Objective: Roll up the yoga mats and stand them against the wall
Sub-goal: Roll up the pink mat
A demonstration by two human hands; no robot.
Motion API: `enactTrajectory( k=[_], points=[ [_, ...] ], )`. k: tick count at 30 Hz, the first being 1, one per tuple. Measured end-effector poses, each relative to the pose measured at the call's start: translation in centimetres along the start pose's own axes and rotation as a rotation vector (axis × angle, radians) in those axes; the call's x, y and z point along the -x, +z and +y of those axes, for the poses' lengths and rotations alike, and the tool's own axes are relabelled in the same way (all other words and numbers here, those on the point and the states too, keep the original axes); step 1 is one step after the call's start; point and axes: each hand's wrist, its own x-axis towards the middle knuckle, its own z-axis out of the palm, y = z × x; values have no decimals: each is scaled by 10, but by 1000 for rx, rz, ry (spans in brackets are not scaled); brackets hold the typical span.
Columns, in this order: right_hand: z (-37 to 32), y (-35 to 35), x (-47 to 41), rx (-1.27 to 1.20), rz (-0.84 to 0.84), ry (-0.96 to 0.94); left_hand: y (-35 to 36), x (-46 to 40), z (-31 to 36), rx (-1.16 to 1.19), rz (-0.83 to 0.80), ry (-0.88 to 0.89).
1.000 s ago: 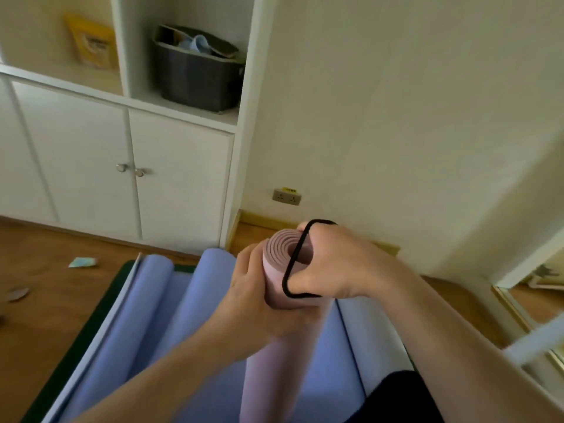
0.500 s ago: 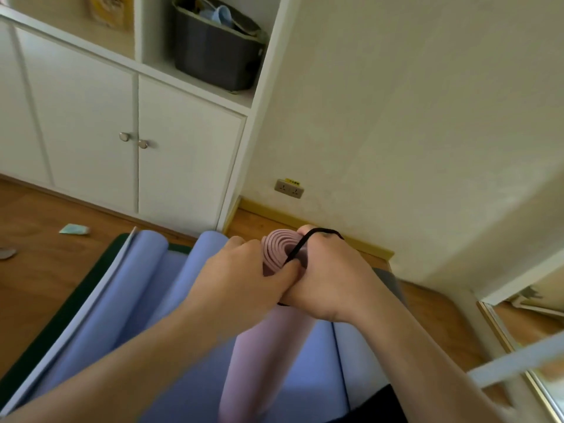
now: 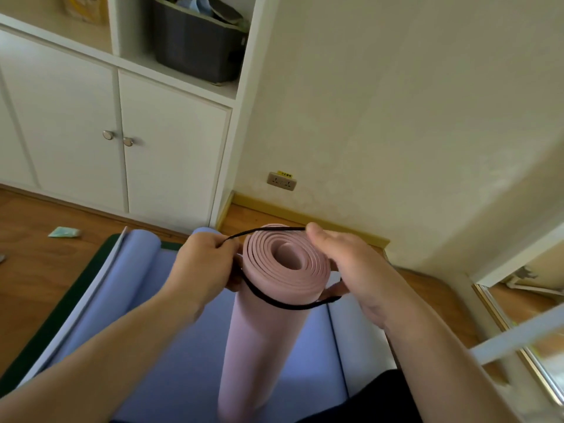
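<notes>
A rolled pink yoga mat (image 3: pixel 268 315) is held upright at the centre of the view, its spiral end facing the camera. A black elastic band (image 3: pixel 283 305) is stretched around the top of the roll: one run passes over the far rim, the other lies across the near side just below the rim. At 9 o'clock of the roll, the band is pinched between thumb and curled fingers of the left hand (image 3: pixel 203 264). At 3 o'clock, the band is hooked by the right hand (image 3: pixel 351 270), the thumb raised under the far run and the fingers curled beside the roll's wall, where the near run ends.

Beneath the roll, a blue yoga mat (image 3: pixel 171 346) is spread on the wooden floor (image 3: pixel 27 270), its far end curled at 11 o'clock, with a dark green mat (image 3: pixel 61 315) showing along its left edge. At 12 o'clock the wall (image 3: pixel 396 117) is seen, with a socket (image 3: pixel 281 181) low on it. A white cabinet (image 3: pixel 137 132) stands at 10 o'clock, a dark bin (image 3: pixel 195 41) on its shelf. A small pale green scrap (image 3: pixel 64 232) lies on the floor at 9 o'clock.
</notes>
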Motion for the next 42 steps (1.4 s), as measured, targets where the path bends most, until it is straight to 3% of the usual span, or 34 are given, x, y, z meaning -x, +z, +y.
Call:
enactTrajectory(
  k=[3,14,19,23,25,28,32,40,42],
  points=[
    [17,-10,-12,-159,146,186,1,-4,3,117,-119,-66],
    [43,-29,-57,-82,85,312,12,-13,-4,188,-264,-278],
    [69,-13,-50,-149,4,246,5,-15,-5,-58,-268,-81],
    [69,-8,-50,80,243,120,12,-19,-19,-372,-266,20],
    [72,-2,-53,190,279,139,16,-25,-34,-444,-240,19],
    [101,14,-54,288,218,270,22,-32,-58,-485,-258,-28],
    [135,28,-56,429,162,311,29,-35,-98,-482,-347,-102],
    [172,34,-58,437,-49,495,35,-31,-137,-437,-408,-222],
    [185,32,-58,458,-36,528,30,-29,-150,-361,-346,-284]
  ],
)
